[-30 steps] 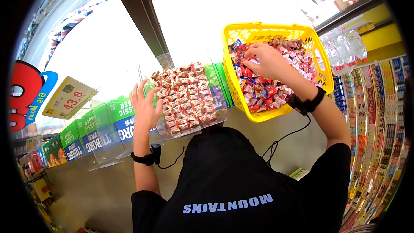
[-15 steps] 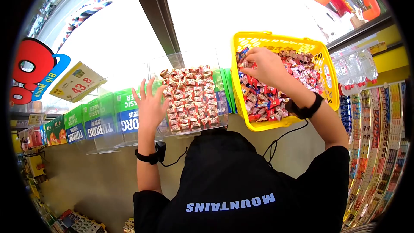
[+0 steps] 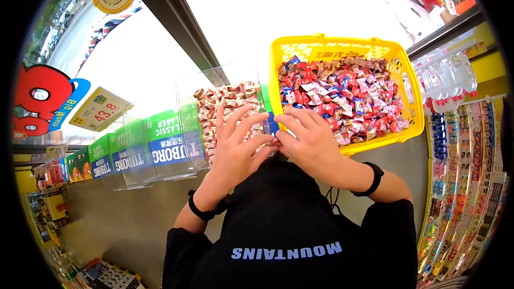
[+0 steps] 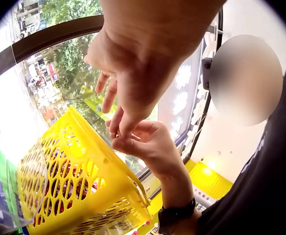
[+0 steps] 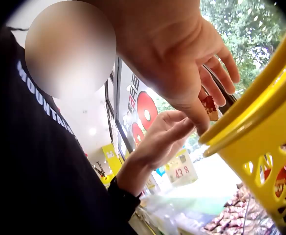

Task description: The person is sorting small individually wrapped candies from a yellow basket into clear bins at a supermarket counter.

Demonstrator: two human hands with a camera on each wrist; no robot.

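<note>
Both meet palm-down: right hand, fingers pinching a candy; left hand, fingers' hold unclear.

Head view: from above, facing forward and down over black shirt and yellow basket. Wrist views: each close in at its own hand, left, right, facing the other. Shared by all three: both hands, basket.

Bright window, dark frame | grey floor | packed shelves right | trees outside
</note>
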